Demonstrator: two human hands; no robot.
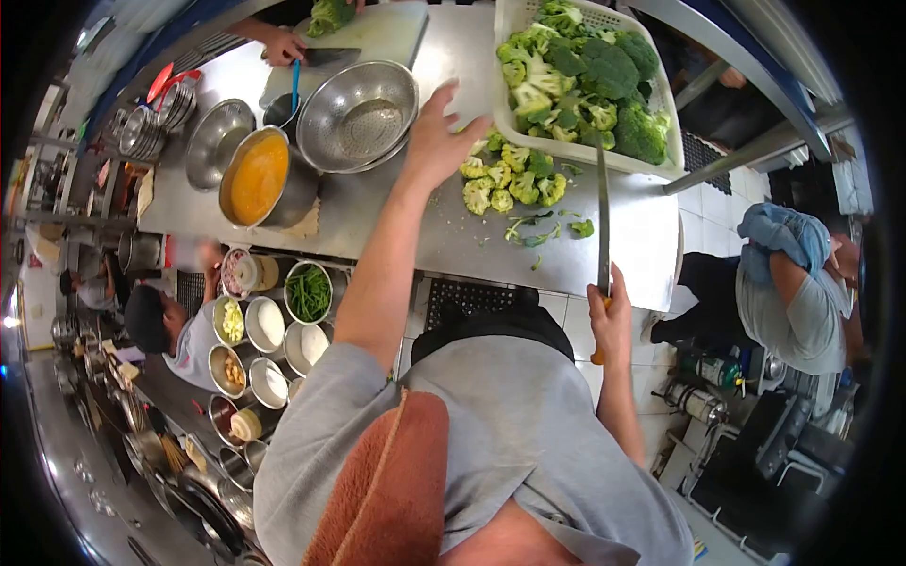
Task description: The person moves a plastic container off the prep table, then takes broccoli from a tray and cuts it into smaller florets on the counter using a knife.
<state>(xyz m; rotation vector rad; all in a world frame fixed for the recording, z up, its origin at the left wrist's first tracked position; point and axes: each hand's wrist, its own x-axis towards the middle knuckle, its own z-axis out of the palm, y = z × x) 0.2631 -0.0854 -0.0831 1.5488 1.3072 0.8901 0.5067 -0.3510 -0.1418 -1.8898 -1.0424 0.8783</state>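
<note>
My left hand (444, 137) is raised with its fingers apart, between the perforated metal colander (363, 118) and a pile of cut broccoli florets (505, 179) on the steel table. Nothing shows in it. In my right hand (611, 311) is the orange handle of a long knife (604, 217), near the table's front edge. Its blade points away from me, and the tip reaches the white crate (672, 156). Large broccoli heads (613, 71) fill that crate. Small green trimmings (543, 226) lie between the florets and the blade.
Left of the colander stand a pot of orange liquid (257, 179) and a metal bowl (217, 141). Across the table, another person's hand (283, 45) is at a knife by a cutting board (401, 38). Ingredient tubs (269, 325) are at left; a person (793, 274) stands right.
</note>
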